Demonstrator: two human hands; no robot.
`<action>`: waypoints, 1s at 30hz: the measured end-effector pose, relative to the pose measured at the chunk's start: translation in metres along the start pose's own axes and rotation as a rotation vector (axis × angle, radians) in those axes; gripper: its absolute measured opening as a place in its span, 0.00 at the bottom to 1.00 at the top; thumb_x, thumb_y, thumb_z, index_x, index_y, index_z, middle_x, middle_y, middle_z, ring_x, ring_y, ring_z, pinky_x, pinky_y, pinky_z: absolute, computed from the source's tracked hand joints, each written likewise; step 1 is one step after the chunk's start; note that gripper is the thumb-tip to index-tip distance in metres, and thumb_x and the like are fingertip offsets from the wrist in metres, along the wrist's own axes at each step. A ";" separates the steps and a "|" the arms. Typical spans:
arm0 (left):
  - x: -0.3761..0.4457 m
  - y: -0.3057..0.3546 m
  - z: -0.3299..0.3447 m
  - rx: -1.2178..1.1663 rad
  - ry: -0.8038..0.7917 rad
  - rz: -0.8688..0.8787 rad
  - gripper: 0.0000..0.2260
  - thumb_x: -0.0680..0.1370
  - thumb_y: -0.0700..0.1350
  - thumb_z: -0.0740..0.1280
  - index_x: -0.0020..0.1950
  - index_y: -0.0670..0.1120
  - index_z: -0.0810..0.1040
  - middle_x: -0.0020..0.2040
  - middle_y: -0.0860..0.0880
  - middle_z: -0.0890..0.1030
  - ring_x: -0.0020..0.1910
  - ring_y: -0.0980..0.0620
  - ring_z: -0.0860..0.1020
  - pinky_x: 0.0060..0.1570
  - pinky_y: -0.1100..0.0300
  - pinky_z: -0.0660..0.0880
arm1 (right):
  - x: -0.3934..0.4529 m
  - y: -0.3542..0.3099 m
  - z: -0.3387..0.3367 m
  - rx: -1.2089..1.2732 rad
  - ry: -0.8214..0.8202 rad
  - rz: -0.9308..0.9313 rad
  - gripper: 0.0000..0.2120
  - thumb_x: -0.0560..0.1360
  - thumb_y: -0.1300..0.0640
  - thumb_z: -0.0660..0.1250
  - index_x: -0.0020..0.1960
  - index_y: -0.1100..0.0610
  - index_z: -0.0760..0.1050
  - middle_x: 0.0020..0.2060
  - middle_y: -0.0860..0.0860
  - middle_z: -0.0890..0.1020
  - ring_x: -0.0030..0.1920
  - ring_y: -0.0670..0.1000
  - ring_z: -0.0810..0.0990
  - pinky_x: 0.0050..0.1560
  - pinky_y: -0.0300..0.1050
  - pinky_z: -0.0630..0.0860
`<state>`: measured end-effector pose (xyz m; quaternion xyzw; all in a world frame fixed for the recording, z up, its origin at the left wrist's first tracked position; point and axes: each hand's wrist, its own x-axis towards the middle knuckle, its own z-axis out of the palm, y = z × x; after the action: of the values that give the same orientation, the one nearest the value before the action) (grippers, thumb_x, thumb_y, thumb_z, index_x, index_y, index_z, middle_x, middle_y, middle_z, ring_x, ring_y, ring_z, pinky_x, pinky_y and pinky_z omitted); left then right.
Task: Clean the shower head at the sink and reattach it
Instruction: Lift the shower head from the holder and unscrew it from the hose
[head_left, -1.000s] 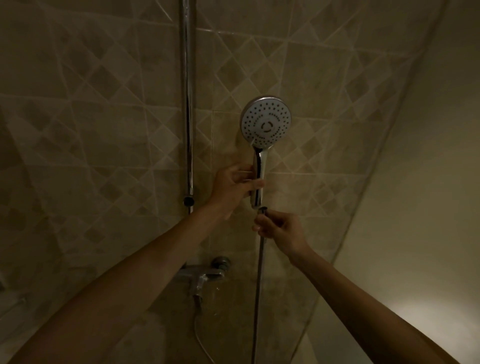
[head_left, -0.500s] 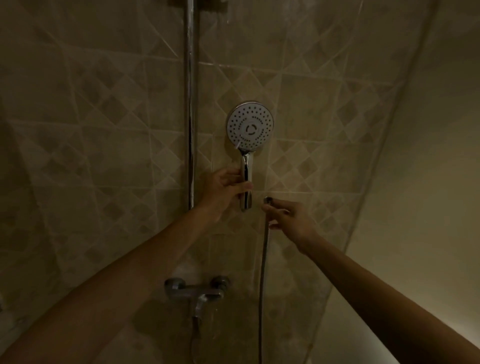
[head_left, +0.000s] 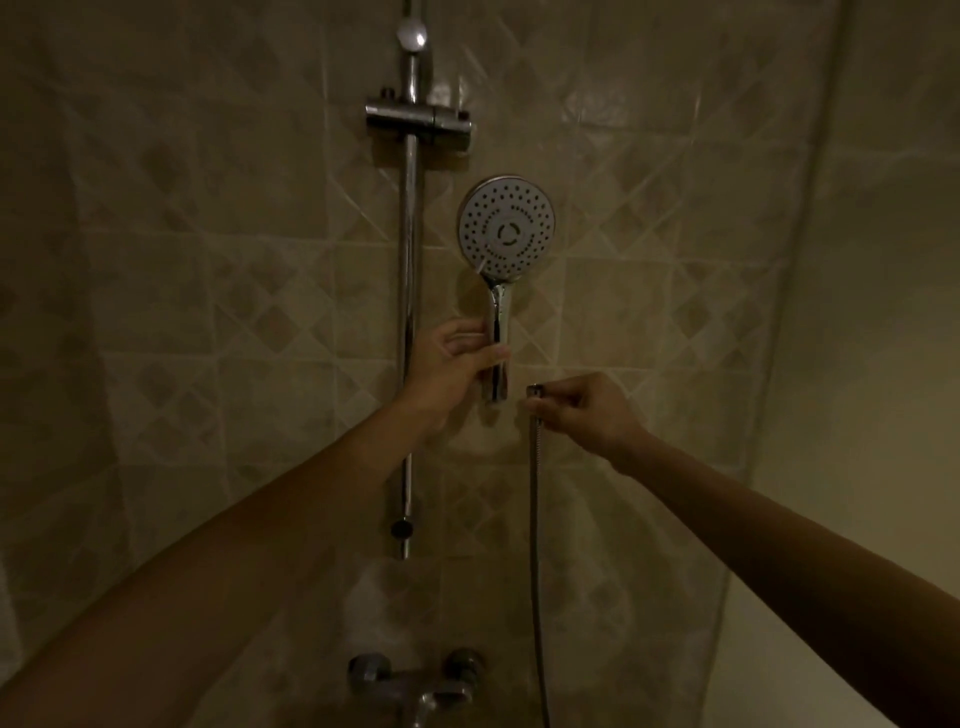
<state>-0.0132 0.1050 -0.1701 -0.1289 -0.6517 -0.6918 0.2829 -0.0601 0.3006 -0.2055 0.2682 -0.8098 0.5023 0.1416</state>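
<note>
Left hand (head_left: 457, 364) grips the round chrome shower head (head_left: 505, 228) by its handle; just beside it, right hand (head_left: 576, 410) pinches the detached metal hose (head_left: 535, 519) end, which could slip or cross-thread

a chrome riser rail (head_left: 410, 322) with bracket (head_left: 418, 120) on tiled wall (head_left: 208, 260), mixer tap (head_left: 415, 680) below.

No text, brand, number or sign can be read anywhere in the dim head view. The face of the shower head (head_left: 506, 227) carries only rings of spray holes and a broken ring at its middle, with no lettering, and its chrome handle is bare of marks. The wall tiles (head_left: 208, 291) show only a diamond pattern, and the chrome slide bar (head_left: 410, 260) and tap (head_left: 415, 680) bear no legible marks.
</note>
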 end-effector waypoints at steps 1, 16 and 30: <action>0.002 0.005 -0.001 -0.002 0.016 0.012 0.14 0.70 0.34 0.78 0.49 0.49 0.81 0.41 0.52 0.87 0.40 0.57 0.86 0.39 0.63 0.82 | 0.005 -0.008 -0.002 -0.013 0.025 -0.016 0.08 0.75 0.52 0.78 0.53 0.53 0.88 0.42 0.50 0.89 0.47 0.51 0.88 0.55 0.58 0.84; 0.033 0.073 -0.042 0.038 0.082 0.100 0.15 0.70 0.35 0.78 0.53 0.47 0.83 0.46 0.49 0.88 0.45 0.53 0.87 0.44 0.59 0.84 | 0.072 -0.115 -0.018 -0.018 0.194 -0.184 0.09 0.72 0.54 0.80 0.50 0.56 0.86 0.40 0.52 0.87 0.43 0.53 0.88 0.49 0.55 0.86; 0.073 0.124 -0.091 0.065 0.171 0.212 0.18 0.68 0.36 0.80 0.54 0.46 0.82 0.44 0.51 0.88 0.44 0.53 0.87 0.36 0.60 0.81 | 0.151 -0.213 -0.053 -0.118 0.340 -0.439 0.10 0.69 0.58 0.82 0.49 0.55 0.87 0.35 0.44 0.84 0.36 0.42 0.84 0.37 0.36 0.81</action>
<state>0.0150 0.0011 -0.0380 -0.1284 -0.6299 -0.6451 0.4129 -0.0630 0.2285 0.0513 0.3403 -0.7247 0.4495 0.3962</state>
